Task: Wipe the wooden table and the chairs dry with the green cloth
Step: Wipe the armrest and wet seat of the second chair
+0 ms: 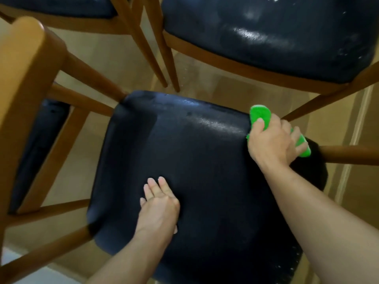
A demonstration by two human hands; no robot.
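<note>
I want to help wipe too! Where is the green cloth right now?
The green cloth is in the person's right hand, pressed on the far right edge of the nearest chair's black seat.

No readable text or labels anywhere.

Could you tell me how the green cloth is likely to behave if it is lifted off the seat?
The green cloth bunches under the right hand, so it probably hangs limp and weighs little. On the glossy chair seat it likely slides easily.
</note>
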